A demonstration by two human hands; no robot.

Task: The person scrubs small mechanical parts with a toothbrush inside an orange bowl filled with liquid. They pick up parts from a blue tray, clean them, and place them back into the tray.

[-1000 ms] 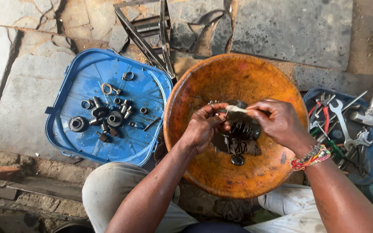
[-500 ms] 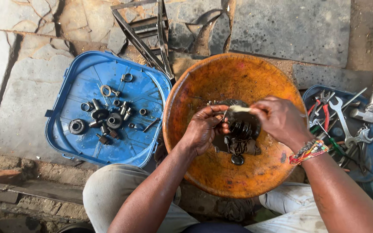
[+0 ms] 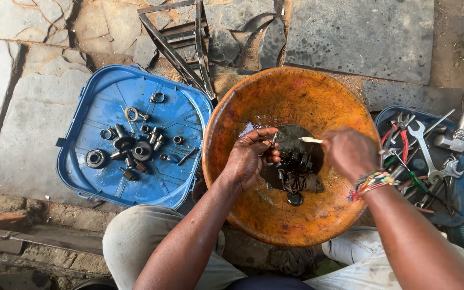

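Over the orange basin point(image 3: 275, 91) we work with both hands: our left hand point(image 3: 251, 158) curls its fingers around the dark, greasy metal part point(image 3: 295, 161) that sits in the black liquid at the basin's centre, steadying its near-left side. Our right hand point(image 3: 350, 153) is closed in a pinch on a small pale-tipped brush point(image 3: 311, 140), whose tip points at the top of the part. A small round piece point(image 3: 295, 198) lies in the liquid just below it.

To clean well, we judge it best to keep the part low in the basin so splashes stay inside, turn it a little with the left fingers, and work the brush into the grooves with short strokes.

Left of the basin, the blue lid point(image 3: 98, 86) holds rings, bearings and bolts. Right of the basin, a blue tray point(image 3: 457, 215) holds spanners point(image 3: 424, 147) and pliers.
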